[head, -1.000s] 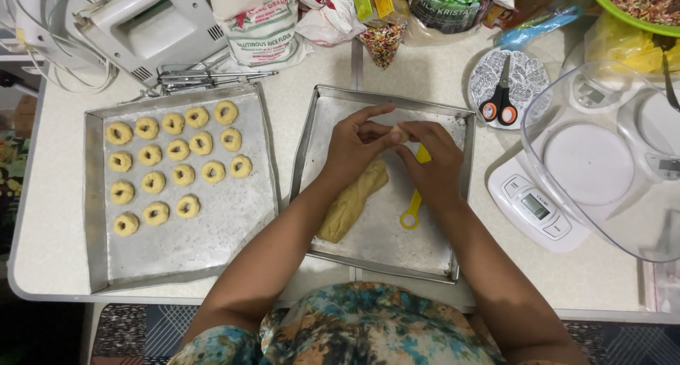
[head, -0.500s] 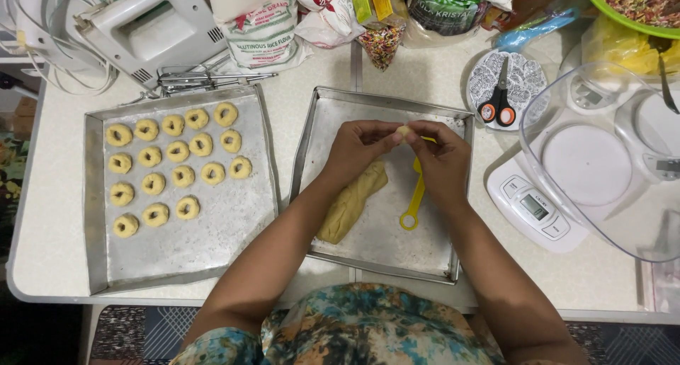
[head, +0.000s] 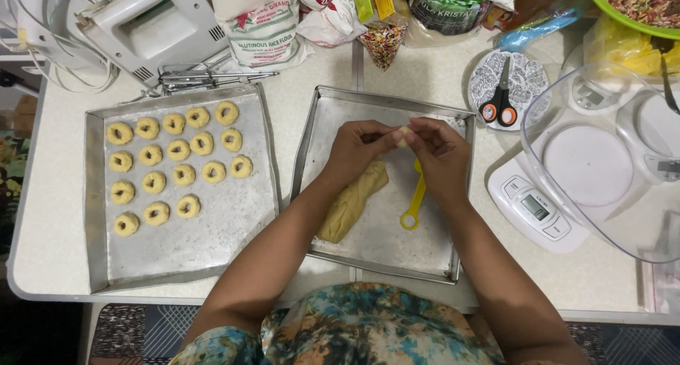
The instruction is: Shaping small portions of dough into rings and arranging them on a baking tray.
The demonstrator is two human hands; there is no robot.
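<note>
My left hand [head: 356,149] and my right hand [head: 437,152] meet above the right metal tray [head: 386,255], both pinching one small piece of dough [head: 402,135] between their fingertips. Under my left wrist a log of yellow dough [head: 350,202] lies on that tray. A yellow measuring spoon [head: 413,201] rests beside it, partly under my right hand. The left metal tray [head: 227,244] carries several ring-shaped dough cookies [head: 177,168] in rows.
A white kitchen scale [head: 538,206] sits at right under a clear plastic bowl [head: 609,160]. Scissors [head: 499,99] lie on a patterned plate. A white hand mixer [head: 138,25], flour bags [head: 265,29] and a sprinkles packet [head: 382,43] line the back edge.
My hands rose off the dough log, moved slightly toward the tray's far side, and now hold a small pinched-off piece between the fingertips.
</note>
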